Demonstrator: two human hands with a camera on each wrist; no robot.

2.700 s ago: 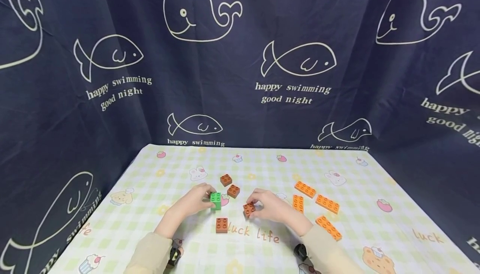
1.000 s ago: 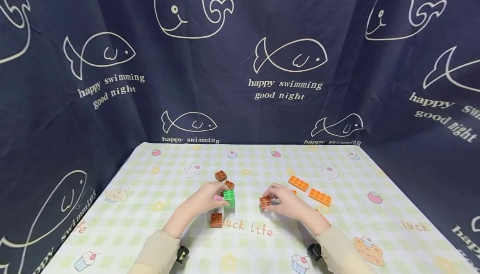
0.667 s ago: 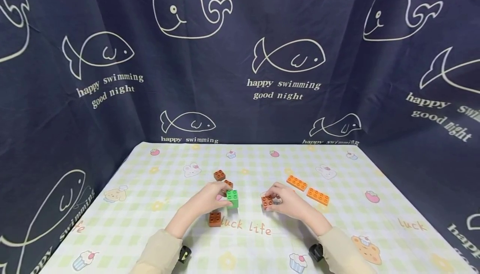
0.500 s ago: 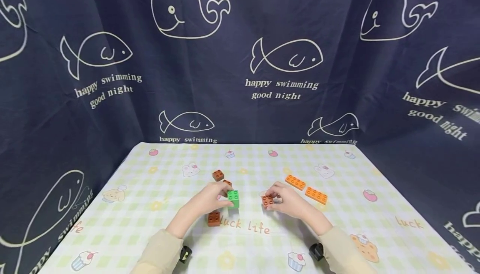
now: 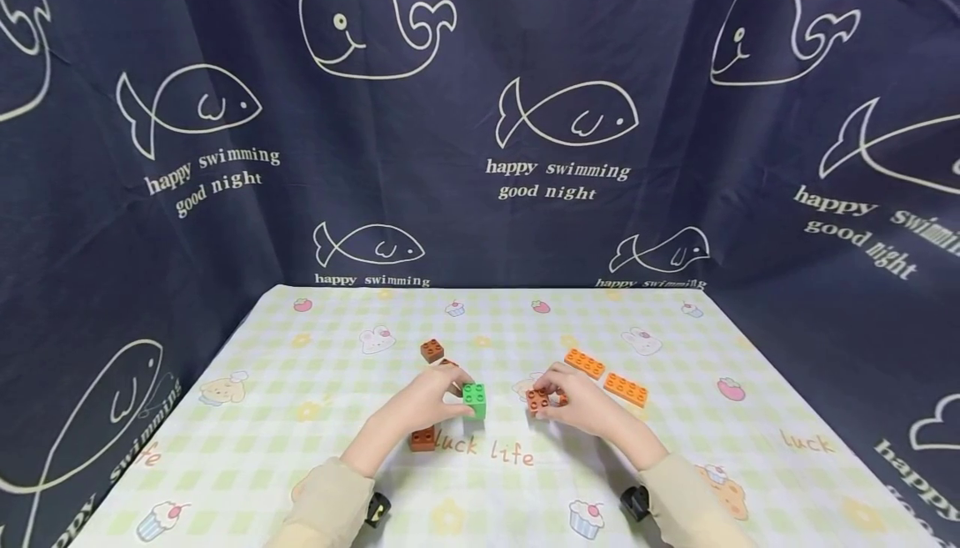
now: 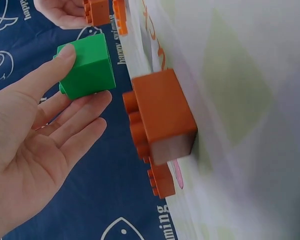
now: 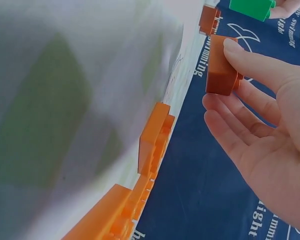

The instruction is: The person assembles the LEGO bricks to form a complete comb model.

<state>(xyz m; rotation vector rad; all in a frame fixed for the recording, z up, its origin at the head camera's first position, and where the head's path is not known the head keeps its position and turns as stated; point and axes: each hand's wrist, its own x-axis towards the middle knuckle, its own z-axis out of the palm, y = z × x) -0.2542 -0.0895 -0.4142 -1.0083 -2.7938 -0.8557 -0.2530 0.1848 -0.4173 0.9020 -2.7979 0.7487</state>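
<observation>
My left hand (image 5: 427, 398) pinches a green toy building brick (image 6: 87, 67) between thumb and fingers; in the left wrist view its plain underside edge faces right, clear of the table. Across a small gap, my right hand (image 5: 585, 404) holds a brown studded brick (image 7: 221, 65) the same way, also raised off the cloth. Near my left hand lie other brown bricks: one brown brick (image 5: 432, 350) farther back, another (image 5: 447, 363) mostly hidden behind the fingers, and a third (image 5: 422, 439) nearer me, partly covered by the wrist.
Long orange bricks lie right of my right hand: one orange brick (image 5: 583, 362) at the back, another (image 5: 626, 389) beside it; the right arm hides others. A checked cloth (image 5: 480, 498) covers the table. A dark blue fish-print curtain (image 5: 465, 131) surrounds it.
My left hand has moved right with the green brick. My right hand has moved right and slightly away from me with the brown brick. The head view has shifted a little.
</observation>
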